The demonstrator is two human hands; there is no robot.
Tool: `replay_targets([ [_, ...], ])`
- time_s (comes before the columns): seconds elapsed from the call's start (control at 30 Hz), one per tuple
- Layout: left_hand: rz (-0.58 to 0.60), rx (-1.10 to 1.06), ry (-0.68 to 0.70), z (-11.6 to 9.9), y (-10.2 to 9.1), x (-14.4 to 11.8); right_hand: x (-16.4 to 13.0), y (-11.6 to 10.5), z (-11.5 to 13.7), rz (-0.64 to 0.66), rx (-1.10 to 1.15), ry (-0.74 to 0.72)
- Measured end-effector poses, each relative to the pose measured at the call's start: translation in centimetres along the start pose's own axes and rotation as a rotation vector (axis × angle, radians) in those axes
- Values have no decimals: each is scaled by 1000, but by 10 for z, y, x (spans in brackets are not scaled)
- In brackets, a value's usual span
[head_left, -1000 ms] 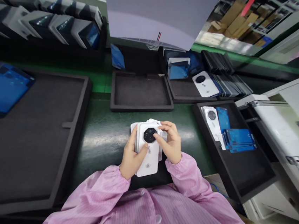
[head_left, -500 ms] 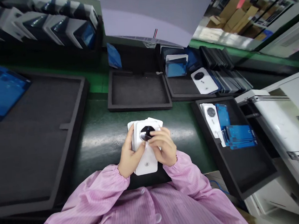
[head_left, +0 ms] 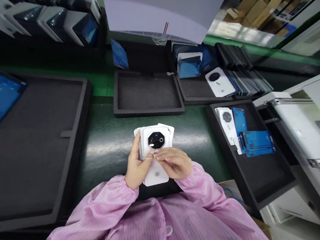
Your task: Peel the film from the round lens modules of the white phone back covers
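Electronics assembly line: green bench mat [head_left: 108,140], black foam trays [head_left: 147,94] at 12 o'clock, stacked white covers [head_left: 220,82] at 1, stockroom cartons [head_left: 254,11] at 2.

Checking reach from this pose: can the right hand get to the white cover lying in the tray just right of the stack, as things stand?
Probably yes. The white cover lies uncovered at the near-left of the black tray, with bare green bench between. But the right hand is occupied on the held stack.
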State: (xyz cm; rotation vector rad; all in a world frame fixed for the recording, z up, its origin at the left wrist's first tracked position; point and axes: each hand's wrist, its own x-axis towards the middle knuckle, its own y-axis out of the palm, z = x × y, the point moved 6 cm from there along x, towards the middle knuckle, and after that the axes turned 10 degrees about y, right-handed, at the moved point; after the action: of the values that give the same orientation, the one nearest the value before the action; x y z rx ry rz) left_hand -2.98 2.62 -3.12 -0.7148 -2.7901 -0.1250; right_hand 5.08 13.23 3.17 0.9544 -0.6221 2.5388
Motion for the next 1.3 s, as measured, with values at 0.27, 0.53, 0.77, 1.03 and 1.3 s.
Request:
replay_targets([
  [0.27, -8, -8, -14, 0, 0, -1, 2, 0, 1, 14, -32, 7],
  [0.53, -12, -73, -123, 5, 1, 2, 3, -1, 3, 5, -128, -20],
  [0.77, -4, -109, -195, 8, 2, 1, 5, 0, 3, 24, -148, -13],
  [1.03, -4, -126, -202, 11, 2, 0, 4, 0, 2, 30, -147, 8],
  [1.3, -5, -124, -201, 10, 2, 1, 3, 0, 3, 39, -158, -47],
])
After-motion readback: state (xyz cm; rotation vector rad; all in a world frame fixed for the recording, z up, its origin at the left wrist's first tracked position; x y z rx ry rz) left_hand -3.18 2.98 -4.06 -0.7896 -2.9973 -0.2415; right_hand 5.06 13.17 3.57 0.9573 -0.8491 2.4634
